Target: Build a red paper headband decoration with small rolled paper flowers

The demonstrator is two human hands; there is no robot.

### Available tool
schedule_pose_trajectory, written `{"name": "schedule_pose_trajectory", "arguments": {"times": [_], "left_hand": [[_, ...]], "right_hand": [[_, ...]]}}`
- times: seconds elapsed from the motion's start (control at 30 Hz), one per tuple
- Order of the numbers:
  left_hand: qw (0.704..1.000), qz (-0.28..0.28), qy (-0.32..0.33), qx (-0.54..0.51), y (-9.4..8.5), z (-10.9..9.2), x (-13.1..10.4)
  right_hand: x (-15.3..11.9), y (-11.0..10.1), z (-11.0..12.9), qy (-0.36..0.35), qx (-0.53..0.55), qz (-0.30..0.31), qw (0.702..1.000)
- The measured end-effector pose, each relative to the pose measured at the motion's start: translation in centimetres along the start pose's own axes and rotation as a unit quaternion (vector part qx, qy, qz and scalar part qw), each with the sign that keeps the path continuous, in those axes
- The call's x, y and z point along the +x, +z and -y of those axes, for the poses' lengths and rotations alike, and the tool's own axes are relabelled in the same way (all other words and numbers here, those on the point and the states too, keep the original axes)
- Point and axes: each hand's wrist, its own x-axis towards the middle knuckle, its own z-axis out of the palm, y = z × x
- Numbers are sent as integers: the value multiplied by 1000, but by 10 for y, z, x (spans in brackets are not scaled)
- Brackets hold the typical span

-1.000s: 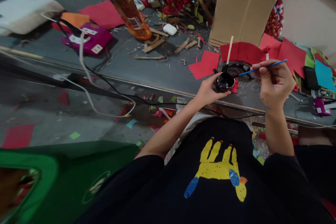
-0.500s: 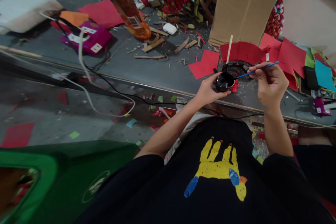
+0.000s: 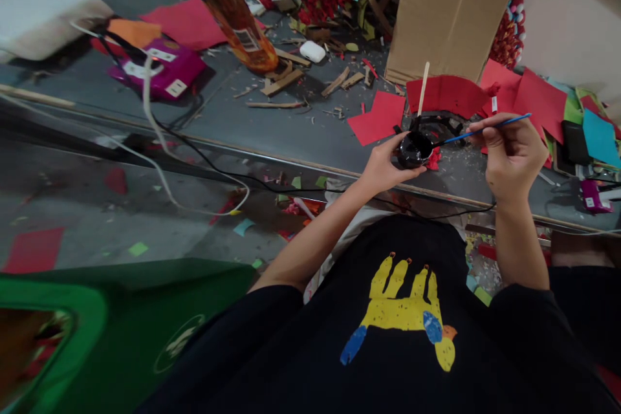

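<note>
Left hand (image 3: 385,165) is wrapped round a black cup (image 3: 411,154); right hand (image 3: 517,152) pinches a thin blue brush (image 3: 499,123), w/ its dark tip by the cup's right rim; can't tell if they touch; the hands are apart, cup & brush btwn them; the cup is by the near edge of the grey table (image 3: 286,139), can't tell if it's lifted; bare room left of the cup, along the near edge; far side is tight, w/ red paper (image 3: 446,96) & a tall brown card (image 3: 456,13); right side has a messy paper pile (image 3: 541,103); cup's inside is dark & shiny, can't tell how full; a pale stick (image 3: 424,90) pokes up at its far side, can't tell if it's in; far left, a tall bottle (image 3: 242,22) has brown drink in it; near left, a green bin (image 3: 92,301) has bits inside, too blurry to name.
</note>
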Motion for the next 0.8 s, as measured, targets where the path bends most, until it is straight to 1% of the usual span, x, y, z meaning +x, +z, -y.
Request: {"name": "schedule_pose_trajectory", "arguments": {"times": [0.23,0.43,0.67,0.8], "left_hand": [[1000,6,4,-4,-1,-1,1],[1000,-2,0,-18,0,0,0],[1000,-5,-7,-26,2,1,0],[1000,-6,-8,-21,1,0,0]], "right_hand": [[5,-3,5,-11,4,-8,1000],[8,-4,10,-10,-8,18,1000],[12,-7,18,2,-25,27,999],[15,-6,20,-15,-23,27,999]]}}
